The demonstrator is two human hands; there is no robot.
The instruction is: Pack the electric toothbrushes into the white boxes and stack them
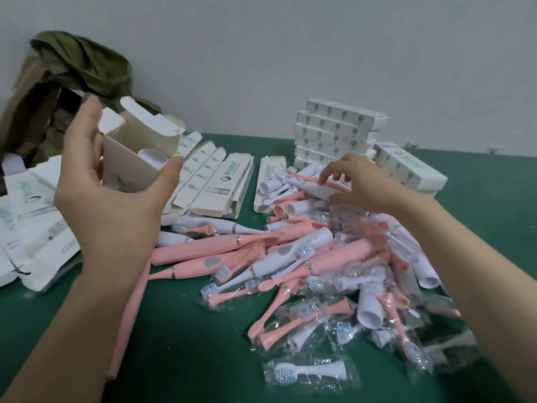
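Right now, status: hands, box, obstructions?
Left hand holds open white box, white handle inside. Right hand on toothbrush pile, grip unclear. Packed stack behind pile; nothing blocking.

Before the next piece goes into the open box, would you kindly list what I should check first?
1. Open white cardboard box held by left hand: ok.
2. Box flaps clear of the mouth: ok.
3. White round-ended part visible inside the box: ok.
4. Right hand gripping a piece from the pink and white toothbrush pile: cannot tell.
5. Stack of closed white boxes upright on the green table: ok.
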